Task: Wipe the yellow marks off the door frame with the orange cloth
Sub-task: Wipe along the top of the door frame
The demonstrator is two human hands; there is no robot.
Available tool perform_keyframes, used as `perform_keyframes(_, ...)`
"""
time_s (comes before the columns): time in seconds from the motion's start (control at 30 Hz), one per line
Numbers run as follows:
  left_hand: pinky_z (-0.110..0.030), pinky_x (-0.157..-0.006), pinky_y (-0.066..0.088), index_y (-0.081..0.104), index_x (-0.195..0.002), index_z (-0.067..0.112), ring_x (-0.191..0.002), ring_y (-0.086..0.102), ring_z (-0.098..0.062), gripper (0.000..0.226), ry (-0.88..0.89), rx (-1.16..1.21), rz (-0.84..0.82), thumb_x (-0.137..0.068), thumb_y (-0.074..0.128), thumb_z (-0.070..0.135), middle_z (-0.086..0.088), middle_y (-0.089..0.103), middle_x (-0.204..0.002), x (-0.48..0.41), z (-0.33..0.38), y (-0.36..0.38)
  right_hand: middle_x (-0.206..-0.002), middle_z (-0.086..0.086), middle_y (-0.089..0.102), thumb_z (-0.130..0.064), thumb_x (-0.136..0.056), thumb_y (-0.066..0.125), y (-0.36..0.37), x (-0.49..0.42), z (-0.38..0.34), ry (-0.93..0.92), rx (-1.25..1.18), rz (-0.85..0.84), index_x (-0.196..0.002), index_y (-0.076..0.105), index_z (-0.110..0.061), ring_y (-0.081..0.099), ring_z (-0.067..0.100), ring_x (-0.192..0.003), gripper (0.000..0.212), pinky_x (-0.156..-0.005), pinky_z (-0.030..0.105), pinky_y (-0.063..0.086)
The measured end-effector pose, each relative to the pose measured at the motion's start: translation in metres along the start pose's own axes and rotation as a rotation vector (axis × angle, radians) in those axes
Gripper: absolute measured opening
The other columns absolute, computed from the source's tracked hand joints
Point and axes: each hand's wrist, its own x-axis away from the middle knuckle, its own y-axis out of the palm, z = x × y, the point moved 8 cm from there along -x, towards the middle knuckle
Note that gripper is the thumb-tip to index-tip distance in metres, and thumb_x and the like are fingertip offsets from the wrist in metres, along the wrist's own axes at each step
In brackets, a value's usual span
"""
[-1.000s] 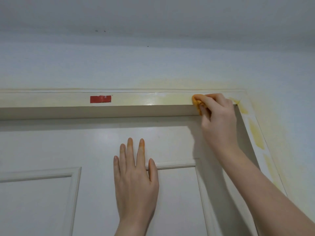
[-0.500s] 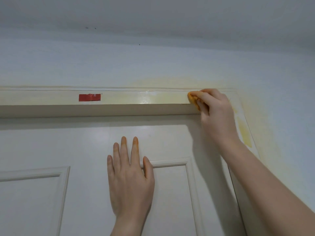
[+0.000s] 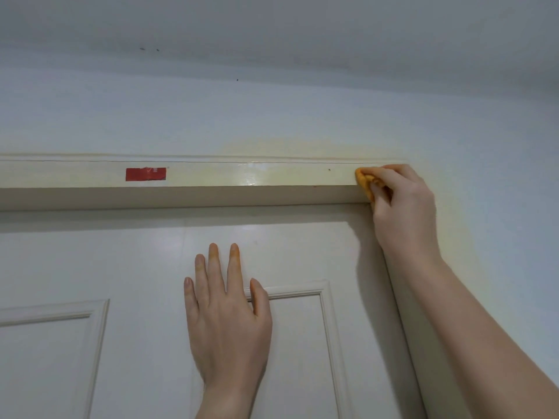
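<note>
My right hand point(image 3: 399, 207) presses a small orange cloth point(image 3: 364, 182) against the top right corner of the cream door frame point(image 3: 211, 176). Only the cloth's left edge shows past my fingers. A faint yellow stain point(image 3: 287, 175) tints the frame's top bar left of the cloth and spreads onto the wall above. My left hand point(image 3: 227, 316) lies flat on the white door point(image 3: 121, 267), fingers spread, with orange-stained fingertips.
A red tape strip point(image 3: 145, 174) is stuck on the frame's top bar at the left. The pale blue wall point(image 3: 484, 176) to the right carries a yellowish tint. The ceiling point(image 3: 272, 31) is close above. Raised panel mouldings point(image 3: 325, 297) cross the door.
The view has shifted, and my right hand with the cloth now sits at the frame's top right corner. The yellow patches on the right jamb are hidden behind my arm. My left hand stays flat.
</note>
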Motion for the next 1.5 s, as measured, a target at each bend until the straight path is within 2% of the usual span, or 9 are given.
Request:
perform_keyframes(0.27, -0.05, -0.139, 0.007, 0.026, -0.172, 0.029, -0.171, 0.005, -0.022, 0.067, 0.063, 0.036, -0.033, -0.108, 0.032, 0.046, -0.001, 0.016, -0.183, 0.01, 0.039, 0.016, -0.113, 0.002, 0.072, -0.004, -0.099, 0.063, 0.02, -0.017, -0.026, -0.154, -0.043, -0.111, -0.115, 0.08, -0.018, 0.065, 0.029, -0.102, 0.027, -0.092, 0.039, 0.051)
perform_keyframes(0.53, -0.051, -0.138, 0.009, 0.029, -0.172, 0.026, -0.171, 0.007, -0.023, 0.067, 0.074, 0.039, -0.021, -0.109, 0.03, 0.047, -0.004, 0.019, -0.182, 0.015, 0.046, 0.018, -0.11, -0.008, 0.069, -0.011, -0.101, 0.066, -0.025, -0.027, 0.035, 0.024, -0.042, -0.161, -0.119, 0.079, -0.026, 0.063, 0.004, -0.1, 0.027, -0.083, 0.0, 0.041)
perform_keyframes(0.7, -0.05, -0.139, 0.007, 0.027, -0.172, 0.026, -0.171, 0.005, -0.022, 0.067, 0.064, 0.039, -0.028, -0.109, 0.03, 0.047, -0.004, 0.017, -0.182, 0.017, 0.05, 0.02, -0.113, -0.01, 0.069, -0.011, -0.101, 0.067, -0.017, -0.018, 0.027, -0.06, -0.044, -0.176, -0.121, 0.079, -0.026, 0.063, 0.005, -0.104, 0.028, -0.091, 0.014, 0.049)
perform_keyframes(0.8, -0.049, -0.139, 0.007, 0.03, -0.171, 0.026, -0.171, 0.006, -0.022, 0.066, 0.056, 0.058, -0.018, -0.108, 0.032, 0.047, -0.004, 0.018, -0.182, 0.017, 0.049, 0.02, -0.109, -0.011, 0.067, -0.012, -0.102, 0.064, -0.024, -0.024, 0.037, -0.001, -0.045, -0.135, -0.12, 0.079, -0.027, 0.062, 0.005, -0.101, 0.028, -0.085, 0.007, 0.044)
perform_keyframes(1.03, -0.051, -0.138, 0.009, 0.03, -0.171, 0.025, -0.171, 0.008, -0.024, 0.067, 0.057, 0.058, -0.017, -0.108, 0.032, 0.046, -0.005, 0.019, -0.182, 0.018, 0.051, 0.02, -0.11, -0.012, 0.068, -0.014, -0.101, 0.067, -0.026, 0.005, 0.039, -0.059, 0.014, -0.156, -0.119, 0.079, -0.028, 0.065, 0.018, -0.104, 0.026, -0.09, 0.035, 0.055)
perform_keyframes(1.1, -0.05, -0.138, 0.009, 0.03, -0.171, 0.026, -0.171, 0.007, -0.023, 0.067, 0.05, 0.063, -0.015, -0.108, 0.032, 0.046, -0.004, 0.019, -0.182, 0.018, 0.05, 0.02, -0.112, -0.012, 0.068, -0.017, -0.102, 0.068, -0.023, -0.003, 0.038, -0.072, -0.004, -0.168, -0.119, 0.079, -0.028, 0.065, 0.017, -0.106, 0.024, -0.092, 0.034, 0.055)
perform_keyframes(1.23, -0.049, -0.139, 0.008, 0.031, -0.171, 0.026, -0.171, 0.006, -0.022, 0.066, 0.037, 0.079, -0.013, -0.108, 0.031, 0.046, -0.004, 0.018, -0.182, 0.02, 0.049, 0.019, -0.11, -0.011, 0.068, -0.013, -0.102, 0.065, -0.039, 0.008, 0.052, 0.004, -0.018, -0.108, -0.12, 0.079, -0.025, 0.064, 0.01, -0.102, 0.026, -0.087, 0.01, 0.046)
perform_keyframes(1.4, -0.05, -0.138, 0.008, 0.03, -0.171, 0.026, -0.171, 0.007, -0.022, 0.066, 0.051, 0.067, -0.016, -0.108, 0.032, 0.046, -0.004, 0.018, -0.182, 0.02, 0.051, 0.019, -0.11, -0.008, 0.07, -0.013, -0.101, 0.067, -0.036, 0.011, 0.051, 0.01, -0.005, -0.067, -0.119, 0.079, -0.024, 0.066, 0.016, -0.102, 0.025, -0.089, 0.03, 0.054)
perform_keyframes(1.5, -0.05, -0.138, 0.008, 0.03, -0.171, 0.027, -0.171, 0.006, -0.021, 0.066, 0.048, 0.059, -0.018, -0.108, 0.031, 0.046, -0.003, 0.018, -0.182, 0.021, 0.051, 0.021, -0.111, -0.008, 0.07, -0.018, -0.102, 0.066, -0.026, -0.007, 0.04, -0.01, -0.025, -0.057, -0.119, 0.079, -0.024, 0.066, 0.016, -0.102, 0.022, -0.089, 0.03, 0.053)
